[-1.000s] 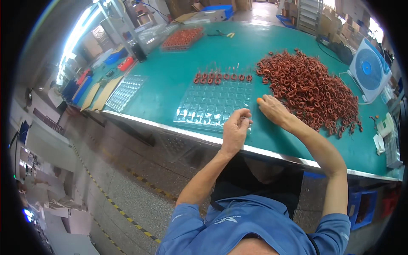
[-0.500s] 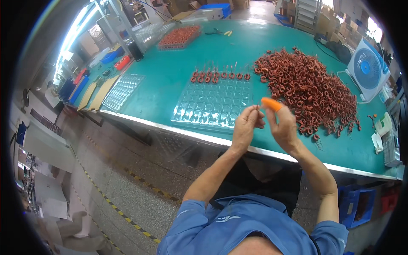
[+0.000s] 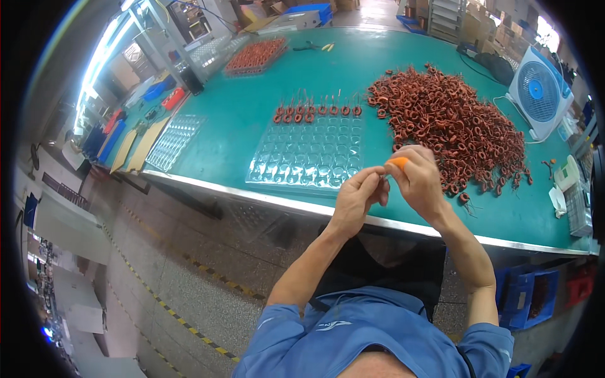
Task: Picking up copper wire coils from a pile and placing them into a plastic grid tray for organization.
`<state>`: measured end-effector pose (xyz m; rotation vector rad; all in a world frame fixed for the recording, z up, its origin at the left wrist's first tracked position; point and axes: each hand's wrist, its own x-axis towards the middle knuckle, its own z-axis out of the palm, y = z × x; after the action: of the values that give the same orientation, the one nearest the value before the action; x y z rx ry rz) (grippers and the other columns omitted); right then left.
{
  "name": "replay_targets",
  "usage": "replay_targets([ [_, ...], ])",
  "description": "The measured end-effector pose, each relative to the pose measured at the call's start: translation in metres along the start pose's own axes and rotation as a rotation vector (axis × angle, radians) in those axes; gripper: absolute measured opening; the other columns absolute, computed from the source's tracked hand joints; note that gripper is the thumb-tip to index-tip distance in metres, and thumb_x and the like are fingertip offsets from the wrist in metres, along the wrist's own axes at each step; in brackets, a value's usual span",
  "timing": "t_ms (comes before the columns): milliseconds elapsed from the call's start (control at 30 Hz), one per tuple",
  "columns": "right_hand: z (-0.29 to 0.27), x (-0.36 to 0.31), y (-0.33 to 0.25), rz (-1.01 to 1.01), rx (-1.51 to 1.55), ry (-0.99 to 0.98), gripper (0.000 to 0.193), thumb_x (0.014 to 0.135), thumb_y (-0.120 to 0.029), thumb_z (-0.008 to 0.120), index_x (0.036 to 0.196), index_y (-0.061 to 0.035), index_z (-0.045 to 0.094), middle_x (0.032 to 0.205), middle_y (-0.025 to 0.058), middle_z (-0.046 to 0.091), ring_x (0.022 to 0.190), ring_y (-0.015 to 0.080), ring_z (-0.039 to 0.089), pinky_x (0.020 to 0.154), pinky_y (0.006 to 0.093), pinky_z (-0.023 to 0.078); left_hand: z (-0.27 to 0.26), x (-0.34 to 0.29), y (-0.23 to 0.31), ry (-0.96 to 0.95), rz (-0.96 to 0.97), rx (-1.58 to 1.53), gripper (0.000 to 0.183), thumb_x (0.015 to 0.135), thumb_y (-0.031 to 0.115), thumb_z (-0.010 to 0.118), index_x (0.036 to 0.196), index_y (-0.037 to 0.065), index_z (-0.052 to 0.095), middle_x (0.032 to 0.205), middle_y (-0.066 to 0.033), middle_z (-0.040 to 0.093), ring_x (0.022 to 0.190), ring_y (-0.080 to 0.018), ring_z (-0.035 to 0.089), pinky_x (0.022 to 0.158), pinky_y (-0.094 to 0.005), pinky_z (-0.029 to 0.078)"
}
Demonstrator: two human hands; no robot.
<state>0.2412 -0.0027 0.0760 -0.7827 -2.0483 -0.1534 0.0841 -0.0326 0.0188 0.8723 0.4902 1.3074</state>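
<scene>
My left hand [image 3: 356,201] is closed in a pinch above the table's front edge, and what its fingertips hold is hidden. Against it, my right hand [image 3: 420,184] is closed too, with an orange finger cot [image 3: 398,163] on one finger; anything small between the fingertips cannot be made out. Left of the hands lies a clear plastic tray [image 3: 304,153] with round pockets. Several red-brown ring coils [image 3: 299,118] with upright wire leads stand in its far rows. A large heap of the same kind of coils [image 3: 450,120] spreads beyond and right of my right hand.
The green table [image 3: 227,138] has a metal front edge. A filled coil tray [image 3: 256,55] and pliers [image 3: 307,46] lie farther back. An empty clear tray [image 3: 176,140] sits left. At right stand a blue-and-white fan [image 3: 541,91] and clear boxes [image 3: 578,214]; blue bins [image 3: 528,299] are below.
My right hand has tipped over and its fingers have closed in against my left fingertips. My left hand keeps its pinch, slightly lower. The whole view has shifted a little.
</scene>
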Motion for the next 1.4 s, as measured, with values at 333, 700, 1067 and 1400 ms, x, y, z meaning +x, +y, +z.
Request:
replay_targets([
  [333, -0.002, -0.017, -0.009, 0.774, 0.783, -0.008, 0.022, 0.095, -0.015, 0.056, 0.089, 0.0018, 0.068, 0.091, 0.0037, 0.066, 0.088, 0.0107, 0.058, 0.081, 0.0261, 0.045, 0.011, 0.002, -0.004, 0.139, 0.105, 0.231, 0.024, 0.103, 0.024, 0.044, 0.100, 0.004, 0.057, 0.074, -0.0042, 0.055, 0.058, -0.0111, 0.050, 0.053, -0.0238, 0.043],
  [700, 0.003, -0.045, 0.010, 0.862, 0.890, -0.131, 0.036, 0.098, -0.033, 0.056, 0.110, 0.0001, 0.065, 0.092, 0.0039, 0.067, 0.076, 0.0093, 0.061, 0.067, 0.0232, 0.048, 0.001, 0.002, 0.008, -0.021, 0.096, 0.332, 0.030, 0.098, 0.006, 0.049, 0.128, 0.002, 0.044, 0.093, -0.0057, 0.056, 0.075, -0.0111, 0.054, 0.070, -0.0244, 0.047],
  [1067, -0.010, -0.038, -0.024, 0.741, 0.587, 0.114, 0.032, 0.097, -0.021, 0.057, 0.080, 0.0025, 0.068, 0.060, 0.0034, 0.060, 0.053, 0.0101, 0.055, 0.051, 0.0268, 0.044, 0.013, -0.007, 0.007, 0.054, 0.285, 0.850, 0.021, 0.096, 0.008, 0.054, 0.115, -0.001, 0.051, 0.080, -0.0058, 0.058, 0.068, -0.0114, 0.056, 0.061, -0.0259, 0.048],
  [1400, -0.019, -0.037, -0.014, 0.579, 0.507, 0.106, 0.052, 0.088, -0.032, 0.071, 0.128, -0.0030, 0.055, 0.091, 0.0028, 0.063, 0.078, 0.0085, 0.059, 0.064, 0.0218, 0.047, 0.015, -0.010, 0.019, -0.090, 0.005, 0.516, 0.020, 0.096, 0.013, 0.056, 0.107, -0.003, 0.053, 0.067, -0.0027, 0.056, 0.057, -0.0102, 0.057, 0.053, -0.0246, 0.046],
])
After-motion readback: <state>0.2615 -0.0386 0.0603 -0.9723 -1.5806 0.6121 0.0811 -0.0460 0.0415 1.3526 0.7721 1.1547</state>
